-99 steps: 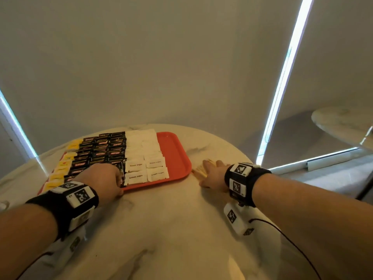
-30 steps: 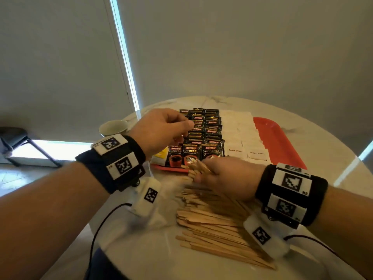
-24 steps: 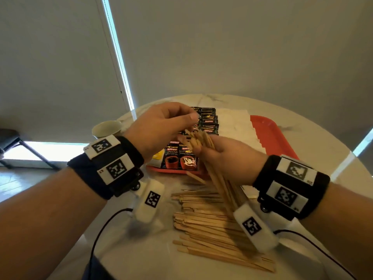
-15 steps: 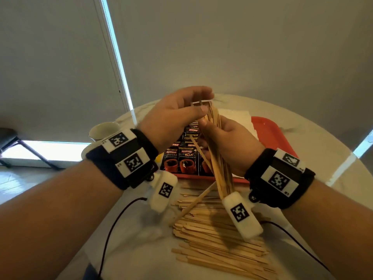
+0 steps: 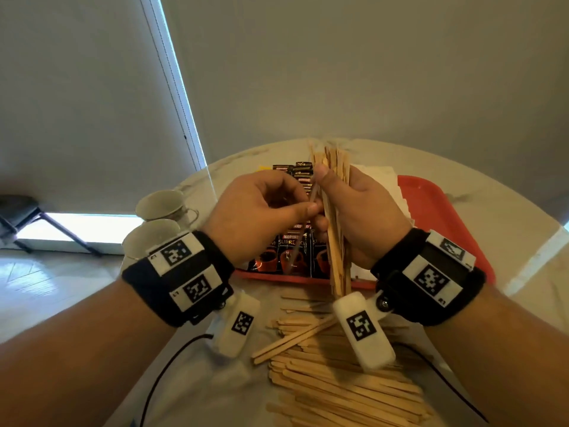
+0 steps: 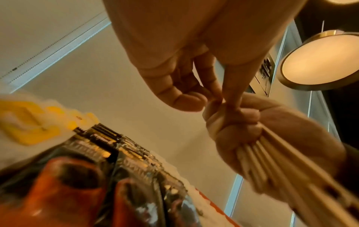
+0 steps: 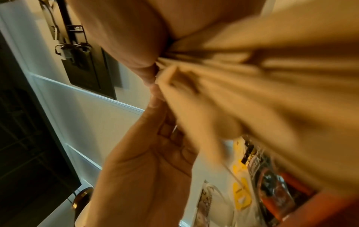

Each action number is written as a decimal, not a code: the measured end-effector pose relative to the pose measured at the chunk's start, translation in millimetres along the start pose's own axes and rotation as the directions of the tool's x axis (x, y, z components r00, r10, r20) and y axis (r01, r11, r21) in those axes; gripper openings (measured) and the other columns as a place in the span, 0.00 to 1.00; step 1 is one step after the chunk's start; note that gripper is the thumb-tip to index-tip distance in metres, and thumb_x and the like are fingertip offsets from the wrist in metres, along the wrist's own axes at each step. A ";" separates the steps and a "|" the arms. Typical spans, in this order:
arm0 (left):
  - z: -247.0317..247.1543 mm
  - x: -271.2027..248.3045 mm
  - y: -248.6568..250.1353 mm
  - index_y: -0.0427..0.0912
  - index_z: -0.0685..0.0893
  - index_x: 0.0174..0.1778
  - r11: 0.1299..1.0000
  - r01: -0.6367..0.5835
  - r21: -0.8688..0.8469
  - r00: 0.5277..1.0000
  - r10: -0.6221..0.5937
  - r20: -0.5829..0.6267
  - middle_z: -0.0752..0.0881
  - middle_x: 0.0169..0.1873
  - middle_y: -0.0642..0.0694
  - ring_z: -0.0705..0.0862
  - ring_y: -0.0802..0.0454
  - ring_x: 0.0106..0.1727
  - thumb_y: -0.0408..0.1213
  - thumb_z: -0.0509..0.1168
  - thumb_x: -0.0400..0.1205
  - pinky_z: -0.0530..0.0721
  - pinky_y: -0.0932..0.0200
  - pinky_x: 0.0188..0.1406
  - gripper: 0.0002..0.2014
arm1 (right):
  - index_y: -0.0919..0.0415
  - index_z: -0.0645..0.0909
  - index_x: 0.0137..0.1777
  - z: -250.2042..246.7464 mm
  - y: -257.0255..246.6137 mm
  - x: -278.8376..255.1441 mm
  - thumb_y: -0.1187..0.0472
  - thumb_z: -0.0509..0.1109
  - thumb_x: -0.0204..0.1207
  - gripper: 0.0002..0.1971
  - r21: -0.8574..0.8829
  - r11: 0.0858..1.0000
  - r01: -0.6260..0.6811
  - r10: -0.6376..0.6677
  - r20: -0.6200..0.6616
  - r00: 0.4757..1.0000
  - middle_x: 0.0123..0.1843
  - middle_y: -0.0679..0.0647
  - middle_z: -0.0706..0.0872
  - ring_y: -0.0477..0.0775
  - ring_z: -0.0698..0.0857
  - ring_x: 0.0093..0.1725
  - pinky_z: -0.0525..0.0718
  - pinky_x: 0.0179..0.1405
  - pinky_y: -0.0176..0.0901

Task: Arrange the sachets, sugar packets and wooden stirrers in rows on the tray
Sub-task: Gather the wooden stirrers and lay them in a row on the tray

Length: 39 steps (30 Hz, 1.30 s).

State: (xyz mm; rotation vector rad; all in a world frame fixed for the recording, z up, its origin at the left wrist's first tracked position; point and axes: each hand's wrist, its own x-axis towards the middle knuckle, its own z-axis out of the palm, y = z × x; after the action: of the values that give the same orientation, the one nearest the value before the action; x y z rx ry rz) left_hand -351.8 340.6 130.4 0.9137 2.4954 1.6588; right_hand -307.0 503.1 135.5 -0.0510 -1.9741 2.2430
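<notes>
The bundle of wooden stirrers (image 5: 335,223) stands nearly upright above the near edge of the red tray (image 5: 443,217), gripped in the fist of the right hand (image 5: 366,217). The left hand (image 5: 261,211) pinches one stirrer at the side of this bundle with thumb and fingertips. On the tray, the dark coffee sachets (image 5: 292,254) and the white sugar packets (image 5: 381,180) already lie in rows, so I judge only the stirrers remain; many lie loose (image 5: 335,383) on the counter (image 5: 480,208). Only the head view shows this heap and two cups (image 5: 160,204); the left wrist view shows the pinch from below.
</notes>
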 end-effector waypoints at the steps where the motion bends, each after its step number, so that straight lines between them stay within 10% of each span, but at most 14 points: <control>1: -1.5 2.5 2.3 0.42 0.89 0.49 1.000 0.002 -0.011 1.000 -0.002 0.017 0.94 0.43 0.44 0.94 0.43 0.46 0.36 0.77 0.82 0.93 0.41 0.53 0.04 | 0.58 0.77 0.55 0.1 0.0 2.0 0.50 0.64 0.89 0.11 -0.010 1.000 0.005 -0.005 -0.002 1.000 0.30 0.52 0.79 0.50 0.77 0.24 0.80 0.23 0.43; 8: -2.0 14.3 5.6 0.31 0.88 0.54 0.976 0.138 -0.167 0.985 -0.117 0.127 0.94 0.45 0.38 0.95 0.39 0.49 0.25 0.73 0.82 0.94 0.40 0.56 0.06 | 0.62 0.77 0.58 -4.0 4.9 10.5 0.50 0.65 0.88 0.13 0.105 0.994 -0.033 0.033 0.006 0.999 0.30 0.53 0.79 0.50 0.75 0.24 0.78 0.22 0.41; 15: -11.4 22.5 21.8 0.33 0.86 0.53 0.999 -0.012 -0.050 0.995 0.016 0.096 0.93 0.41 0.43 0.94 0.46 0.43 0.32 0.70 0.86 0.94 0.50 0.47 0.05 | 0.57 0.79 0.52 -1.7 -3.1 15.6 0.50 0.64 0.89 0.11 0.023 0.998 0.065 -0.065 0.019 0.998 0.33 0.55 0.80 0.51 0.77 0.26 0.79 0.26 0.45; 21: -10.0 47.3 32.8 0.39 0.86 0.46 0.922 0.187 -0.341 0.979 -0.201 -0.008 0.86 0.30 0.49 0.83 0.54 0.30 0.31 0.68 0.87 0.86 0.60 0.32 0.05 | 0.57 0.82 0.57 6.4 -11.6 26.1 0.51 0.61 0.90 0.12 -0.025 0.992 0.123 -0.124 -0.019 0.992 0.39 0.53 0.89 0.54 0.89 0.39 0.91 0.47 0.56; 31: 4.8 54.9 29.7 0.38 0.83 0.52 0.897 0.105 -0.430 0.993 -0.115 0.002 0.84 0.32 0.42 0.83 0.46 0.26 0.34 0.68 0.89 0.86 0.54 0.26 0.03 | 0.63 0.78 0.68 5.0 -12.3 27.5 0.46 0.61 0.90 0.21 0.312 0.950 -0.002 -0.009 0.034 0.999 0.31 0.55 0.79 0.52 0.77 0.26 0.81 0.24 0.43; 39: 5.7 62.7 19.7 0.44 0.79 0.78 0.906 -0.050 -0.421 0.999 0.038 -0.037 0.87 0.72 0.46 0.88 0.48 0.71 0.25 0.65 0.86 0.87 0.44 0.70 0.24 | 0.59 0.75 0.50 -1.7 -12.9 28.1 0.49 0.69 0.84 0.13 0.283 0.958 -0.050 -0.013 0.216 0.976 0.30 0.52 0.72 0.46 0.69 0.23 0.73 0.18 0.35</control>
State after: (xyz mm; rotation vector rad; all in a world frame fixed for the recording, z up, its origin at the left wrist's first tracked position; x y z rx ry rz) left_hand -393.0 380.1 163.4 0.8987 2.0073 2.1177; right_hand -333.3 510.2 150.1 0.2184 -1.7209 2.6214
